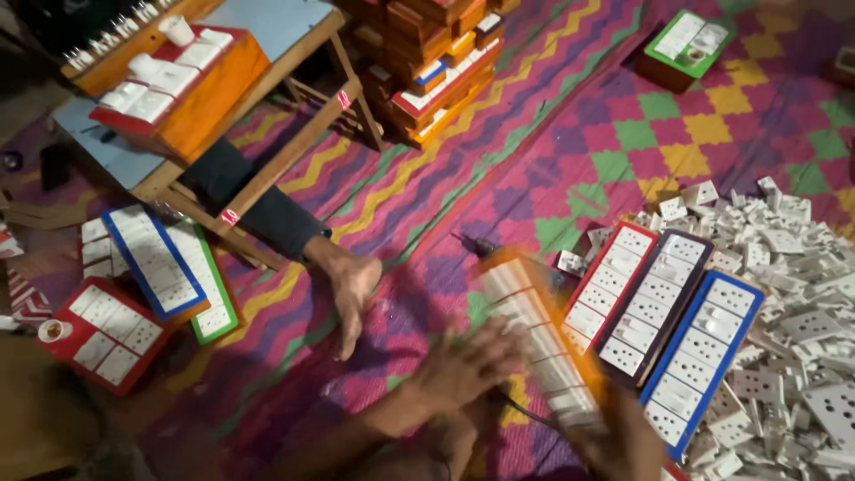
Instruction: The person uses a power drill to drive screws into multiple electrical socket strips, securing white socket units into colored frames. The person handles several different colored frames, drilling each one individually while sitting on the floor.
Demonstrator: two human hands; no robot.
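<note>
Head view, looking down on a woven floor mat [552,107] patterned in purple, pink, yellow and green zigzags and checks. The left hand [468,365] lies flat against the near side of a long orange-edged switchboard panel with white sockets [543,343], its fingers straight and spread, touching the panel rather than curled around it. The panel is blurred and tilted, running from the middle of the mat toward the lower edge of the picture. The right hand [623,441] is at the panel's lower end, dark and blurred; whether its fingers are clamped on the panel cannot be told. A thin black cable [525,411] runs under the panel between the two hands.

Just right of the panel, three similar boards lie side by side on the mat: a red-edged board [611,283], a dark brown-edged board [655,303] and a blue-edged board [704,356]. Beyond them, at the right edge of the mat, is a heap of loose white plastic socket plates [793,338].

Another person's bare foot [349,294], below a dark trouser leg, rests on the mat to the left of the left hand, under a low wooden table with a pale blue top [267,27]. A stack of orange and red boards [436,62] stands at the far edge of the mat.
</note>
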